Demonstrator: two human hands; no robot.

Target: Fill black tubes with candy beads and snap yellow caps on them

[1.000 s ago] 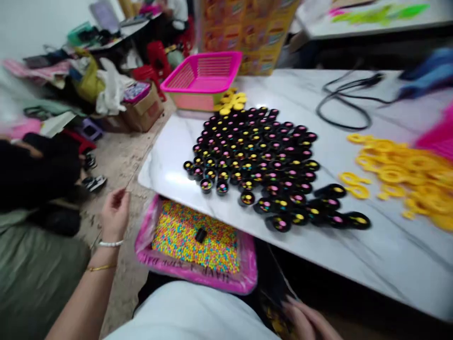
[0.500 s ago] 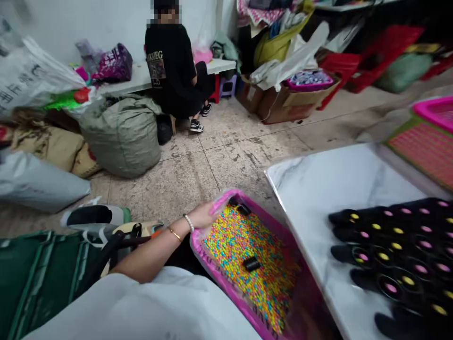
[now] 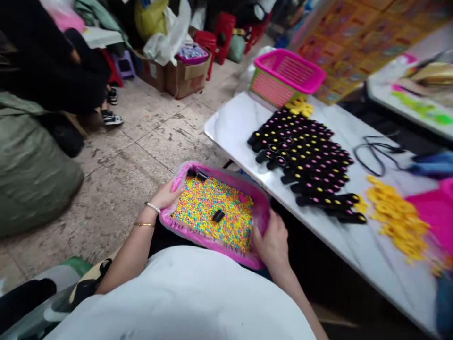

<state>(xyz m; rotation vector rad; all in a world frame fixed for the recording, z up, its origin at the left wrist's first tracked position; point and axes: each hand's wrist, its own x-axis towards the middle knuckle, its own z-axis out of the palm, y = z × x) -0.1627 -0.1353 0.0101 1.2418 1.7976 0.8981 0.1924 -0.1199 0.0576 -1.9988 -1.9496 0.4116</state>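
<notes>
L edge of frame: grey-green sack (image 3: 35, 165), bulging, creased woven-looking fabric. Upper L: seated person (image 3: 53, 71) in dark clothes. Upper L of ctr: cardboard box (image 3: 189, 78), matte brown, on floor (image 3: 155, 132).

Ctr-L: L hand (image 3: 168, 196), grip clamped on near-L end of magenta tray (image 3: 212, 243), thumb over rim. Tray at lower ctr, just beside tabletop edge, in front of white shirt (image 3: 198, 293). Can't tell if lap bears any wt. Rectangular w/ rounded corners, lined w/ thin, crinkled clear plastic; blurred lettering on near side. Inside: tiny round beads (image 3: 198, 208), yellow, pink, blue, smooth-looking. Short glossy black cylinder (image 3: 218, 216) lying mid-tray, more black pcs (image 3: 201, 176) at far-L corner.

Ctr-R: R hand (image 3: 274, 243), grip clamped on R end of same tray. Step in hand: two-handed hold of filled tray. Prob. calls for steady, near-level support, as loose beads could roll or spill.

R half: tabletop (image 3: 240, 127), pale, marble-veined. Upper ctr-R, pink-green slatted basket (image 3: 283, 78). Nearer, black tubes (image 3: 307, 151) packed closely, w/ yellow or pink dots at ends. Farther R: looped cable (image 3: 375, 146), heap of yellow plastic pcs (image 3: 399, 222), partly blurred.
</notes>
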